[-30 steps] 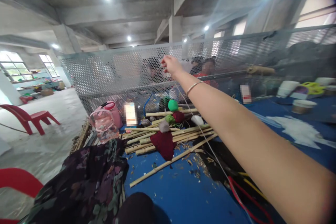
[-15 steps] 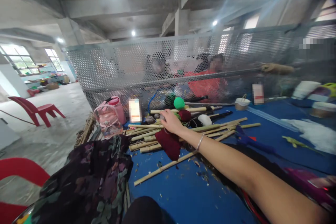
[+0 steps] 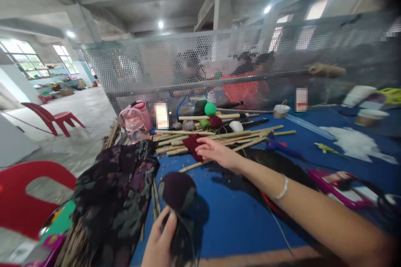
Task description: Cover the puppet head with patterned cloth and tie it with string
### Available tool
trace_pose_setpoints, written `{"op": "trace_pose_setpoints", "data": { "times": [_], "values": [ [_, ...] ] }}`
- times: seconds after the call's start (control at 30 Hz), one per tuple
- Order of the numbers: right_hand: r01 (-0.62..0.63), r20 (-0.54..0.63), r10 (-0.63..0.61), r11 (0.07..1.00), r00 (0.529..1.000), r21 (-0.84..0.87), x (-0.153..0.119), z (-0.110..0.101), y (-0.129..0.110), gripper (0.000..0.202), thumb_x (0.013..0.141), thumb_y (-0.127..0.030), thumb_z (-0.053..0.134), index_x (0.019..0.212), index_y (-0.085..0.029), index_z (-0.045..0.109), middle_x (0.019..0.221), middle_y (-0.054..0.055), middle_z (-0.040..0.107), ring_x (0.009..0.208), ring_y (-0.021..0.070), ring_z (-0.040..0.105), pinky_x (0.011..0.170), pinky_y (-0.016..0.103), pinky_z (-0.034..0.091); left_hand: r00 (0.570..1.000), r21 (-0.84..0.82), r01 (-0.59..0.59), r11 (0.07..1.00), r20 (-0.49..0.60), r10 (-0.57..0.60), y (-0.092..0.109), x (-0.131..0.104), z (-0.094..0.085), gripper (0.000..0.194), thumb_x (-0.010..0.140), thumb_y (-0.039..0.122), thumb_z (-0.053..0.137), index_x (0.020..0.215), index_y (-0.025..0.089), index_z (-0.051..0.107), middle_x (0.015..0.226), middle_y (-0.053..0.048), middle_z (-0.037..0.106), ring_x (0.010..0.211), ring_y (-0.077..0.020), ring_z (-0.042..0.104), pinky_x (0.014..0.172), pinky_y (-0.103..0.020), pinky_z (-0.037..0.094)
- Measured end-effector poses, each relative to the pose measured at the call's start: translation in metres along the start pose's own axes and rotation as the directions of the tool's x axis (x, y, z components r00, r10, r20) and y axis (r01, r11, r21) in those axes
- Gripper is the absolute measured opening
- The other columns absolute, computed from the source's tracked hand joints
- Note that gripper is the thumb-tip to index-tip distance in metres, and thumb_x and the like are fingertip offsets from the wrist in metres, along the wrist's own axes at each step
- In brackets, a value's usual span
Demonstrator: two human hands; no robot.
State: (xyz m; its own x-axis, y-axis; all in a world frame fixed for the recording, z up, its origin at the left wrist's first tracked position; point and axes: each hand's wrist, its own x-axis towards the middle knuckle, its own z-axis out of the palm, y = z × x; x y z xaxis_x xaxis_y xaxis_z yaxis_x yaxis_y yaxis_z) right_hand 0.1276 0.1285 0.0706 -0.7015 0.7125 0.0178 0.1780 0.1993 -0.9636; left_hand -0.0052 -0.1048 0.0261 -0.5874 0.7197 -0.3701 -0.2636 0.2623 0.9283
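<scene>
My left hand (image 3: 159, 231) grips the gathered neck of a dark cloth-covered ball (image 3: 178, 190). The camouflage-like cloth bunches below its round top, and loose strands hang down beside it. Farther out, my right hand (image 3: 216, 152) stretches its fingers over the edge of a dark red cloth piece (image 3: 191, 146), which lies on a heap of bamboo sticks (image 3: 244, 135). Whether the fingertips touch this cloth I cannot tell. Behind the sticks are a green ball (image 3: 210, 109), a dark red ball (image 3: 215, 122), grey balls (image 3: 189, 125) and a white rounded piece (image 3: 236, 126).
Patterned dark cloth (image 3: 115, 192) drapes over the table's left side. A pink bottle (image 3: 136, 119) stands at the back left, before a perforated metal screen (image 3: 150, 66). On the right lie a blue glue gun (image 3: 280, 147), a magenta device (image 3: 335, 187) with cables and white plastic (image 3: 355, 144).
My right hand has drawn back from the row of balls towards me, its fingers now extended. My left hand has come into view with the dark cloth-covered ball, which shows higher up.
</scene>
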Motion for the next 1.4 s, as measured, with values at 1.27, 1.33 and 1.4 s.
{"op": "trace_pose_setpoints", "data": {
  "times": [1.27,1.33,1.4],
  "values": [
    [0.368,0.309,-0.237,0.268,0.921,-0.891,-0.13,0.041,-0.128,0.03,0.074,-0.039,0.065,0.053,-0.019,0.059,0.054,0.004,0.056,0.057,0.0153,0.049,0.054,0.027,0.023,0.863,0.124,-0.281,0.952,0.467,0.194,-0.009,-0.066,0.031,0.058,0.068,0.053,0.067,0.112,0.016,0.065,0.116,-0.011,0.064,0.114,-0.0277,0.052,0.1,-0.033,0.035],
    [0.394,0.283,-0.382,0.254,0.88,-0.884,-0.15,0.046,-0.117,0.028,0.08,-0.038,0.058,0.059,-0.02,0.06,0.058,0.005,0.059,0.054,0.0145,0.048,0.052,0.029,0.023,0.84,0.138,-0.365,0.921,0.475,0.262,-0.002,-0.059,0.034,0.053,0.074,0.048,0.062,0.114,0.014,0.063,0.119,-0.011,0.063,0.116,-0.0268,0.051,0.102,-0.033,0.033],
    [0.43,0.236,-0.553,0.251,0.799,-0.867,-0.164,0.052,-0.097,0.026,0.082,-0.034,0.055,0.059,-0.021,0.057,0.057,0.003,0.056,0.051,0.0125,0.044,0.051,0.029,0.023,0.835,0.114,-0.404,0.908,0.452,0.314,0.005,-0.052,0.036,0.049,0.078,0.045,0.058,0.115,0.013,0.061,0.12,-0.011,0.062,0.115,-0.0258,0.051,0.101,-0.033,0.034]
  ]
}}
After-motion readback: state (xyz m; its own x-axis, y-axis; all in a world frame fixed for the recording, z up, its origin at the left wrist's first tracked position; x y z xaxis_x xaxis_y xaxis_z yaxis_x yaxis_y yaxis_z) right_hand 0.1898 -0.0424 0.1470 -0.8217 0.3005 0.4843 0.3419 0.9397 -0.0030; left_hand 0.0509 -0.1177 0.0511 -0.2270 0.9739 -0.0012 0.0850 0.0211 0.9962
